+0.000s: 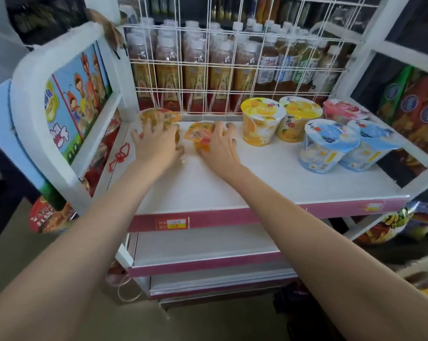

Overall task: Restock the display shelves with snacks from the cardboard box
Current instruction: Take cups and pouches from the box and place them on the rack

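On the white top shelf (269,183), my left hand (156,143) grips an orange jelly cup (169,116) at the back left, its fingers curled over the lid. Beside it my right hand (217,146) grips a second orange jelly cup (198,132) the same way. Both cups stand on the shelf surface near the wire grid. To their right stand two yellow cups (259,121), a pink cup (343,110) and two blue cups (328,146). A corner of the cardboard box (419,267) shows blurred at the lower right edge.
A white wire grid (232,70) backs the shelf, with drink bottles (195,77) behind it. A poster panel (77,94) closes the left side. Lower white shelves (203,249) with pink edges sit beneath. Snack bags (414,114) hang at the right.
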Available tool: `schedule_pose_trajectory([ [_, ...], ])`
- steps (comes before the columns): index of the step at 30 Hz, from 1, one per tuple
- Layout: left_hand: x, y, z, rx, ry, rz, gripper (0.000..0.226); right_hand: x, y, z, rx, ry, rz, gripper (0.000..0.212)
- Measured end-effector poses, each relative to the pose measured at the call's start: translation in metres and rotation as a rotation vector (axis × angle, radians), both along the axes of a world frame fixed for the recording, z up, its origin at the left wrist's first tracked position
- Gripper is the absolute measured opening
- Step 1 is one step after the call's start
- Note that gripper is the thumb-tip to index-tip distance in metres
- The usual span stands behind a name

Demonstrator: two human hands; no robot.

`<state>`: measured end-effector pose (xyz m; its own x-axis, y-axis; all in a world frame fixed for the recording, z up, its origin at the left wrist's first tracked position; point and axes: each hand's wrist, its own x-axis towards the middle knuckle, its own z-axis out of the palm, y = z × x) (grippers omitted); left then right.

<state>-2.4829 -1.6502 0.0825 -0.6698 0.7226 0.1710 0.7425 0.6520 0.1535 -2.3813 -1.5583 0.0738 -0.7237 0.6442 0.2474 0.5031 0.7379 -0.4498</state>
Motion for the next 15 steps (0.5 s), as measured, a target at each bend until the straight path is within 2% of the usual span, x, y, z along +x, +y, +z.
schedule_pose_trajectory([
  [3,-0.015,0.003,-0.007,-0.03,0.008,0.017,0.055,-0.027,0.002,0.001,-0.039,0.036,0.027,0.05],
  [8,-0.037,-0.013,-0.009,-0.02,0.102,0.013,0.055,-0.065,0.007,0.0,-0.306,0.134,-0.057,0.045],
  [10,-0.032,-0.018,-0.005,-0.018,0.142,-0.02,0.054,-0.067,0.008,-0.001,-0.342,0.134,-0.026,0.05],
  [13,-0.002,-0.027,-0.007,0.157,0.159,-0.074,0.05,-0.025,0.007,0.001,-0.214,0.09,0.132,0.065],
  [15,0.029,-0.032,-0.01,0.397,0.142,-0.147,0.043,0.031,0.011,0.002,-0.107,0.096,0.196,0.058],
])
